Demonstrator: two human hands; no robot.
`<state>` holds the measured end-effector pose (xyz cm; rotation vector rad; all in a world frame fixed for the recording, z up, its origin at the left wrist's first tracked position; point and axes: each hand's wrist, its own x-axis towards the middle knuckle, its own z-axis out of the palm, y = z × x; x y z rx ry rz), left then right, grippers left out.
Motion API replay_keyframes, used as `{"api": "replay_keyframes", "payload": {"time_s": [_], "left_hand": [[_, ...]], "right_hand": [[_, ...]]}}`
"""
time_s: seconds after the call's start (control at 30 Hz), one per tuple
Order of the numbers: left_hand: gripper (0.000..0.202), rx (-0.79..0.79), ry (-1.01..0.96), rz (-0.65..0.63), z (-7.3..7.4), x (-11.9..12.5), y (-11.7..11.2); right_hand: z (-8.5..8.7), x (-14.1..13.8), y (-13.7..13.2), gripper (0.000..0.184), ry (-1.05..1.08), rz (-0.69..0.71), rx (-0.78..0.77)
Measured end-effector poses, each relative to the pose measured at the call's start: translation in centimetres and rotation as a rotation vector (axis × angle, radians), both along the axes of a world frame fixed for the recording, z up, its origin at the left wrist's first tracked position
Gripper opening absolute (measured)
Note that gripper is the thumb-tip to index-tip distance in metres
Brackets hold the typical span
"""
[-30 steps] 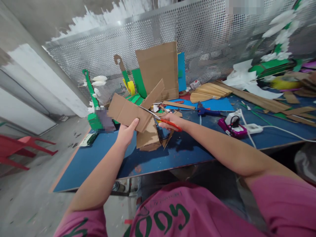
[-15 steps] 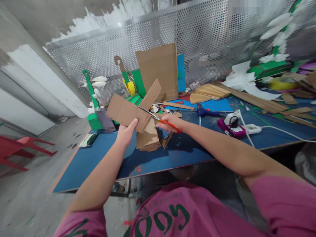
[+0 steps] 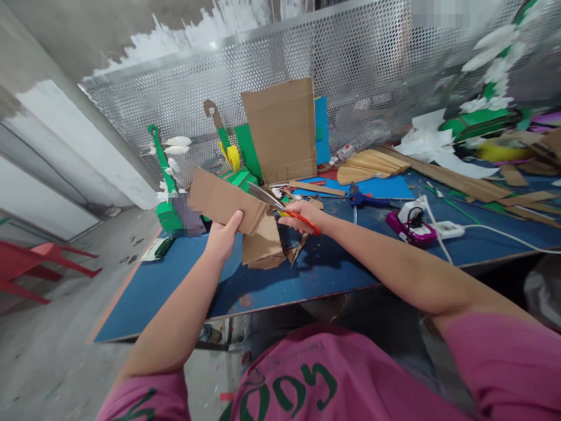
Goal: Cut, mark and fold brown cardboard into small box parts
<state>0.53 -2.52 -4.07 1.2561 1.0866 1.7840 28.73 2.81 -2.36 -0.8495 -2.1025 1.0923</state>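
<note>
My left hand (image 3: 224, 237) grips a brown piece of cardboard (image 3: 221, 202) by its lower edge, thumb on top. My right hand (image 3: 302, 215) is closed round the red handles of a pair of scissors (image 3: 307, 224). The scissors' blades point left, lying along the upper right edge of the cardboard. Below the held piece, a folded cardboard scrap (image 3: 265, 242) rests on the blue table (image 3: 298, 286). Whether the blades touch the cardboard I cannot tell.
A big cardboard sheet (image 3: 280, 131) leans on the perforated metal screen (image 3: 350, 76). A blue glue gun (image 3: 370, 199) lies right of my hand, near a purple device (image 3: 409, 227) and a white power strip (image 3: 449, 229). Green craft pieces (image 3: 169, 216) stand at left.
A strip has come off the upper right side of the cardboard and is no longer seen there. The scissors' blades have parted more; both hands stay nearly in place.
</note>
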Motion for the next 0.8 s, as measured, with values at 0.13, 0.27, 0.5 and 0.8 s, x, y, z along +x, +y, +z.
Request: {"api": "replay_keyframes", "payload": {"time_s": [0.13, 0.27, 0.5, 0.8], "left_hand": [[0.076, 0.014, -0.047, 0.031, 1.0, 0.2, 0.0], [0.075, -0.013, -0.097, 0.047, 1.8, -0.4, 0.7], [0.065, -0.146, -0.151, 0.11, 2.7, -3.7, 2.7], [0.053, 0.041, 0.3, 0.315, 3.0, -6.9, 3.5]], "right_hand": [[-0.6, 0.6, 1.6, 0.059, 0.065, -0.034, 0.063], [-1.1, 1.6, 3.9, 0.06, 0.116, -0.224, 0.078], [-2.2, 4.9, 8.3, 0.046, -0.333, -0.495, 0.271], [-3.4, 5.5, 9.8, 0.044, -0.52, -0.506, 0.306]]}}
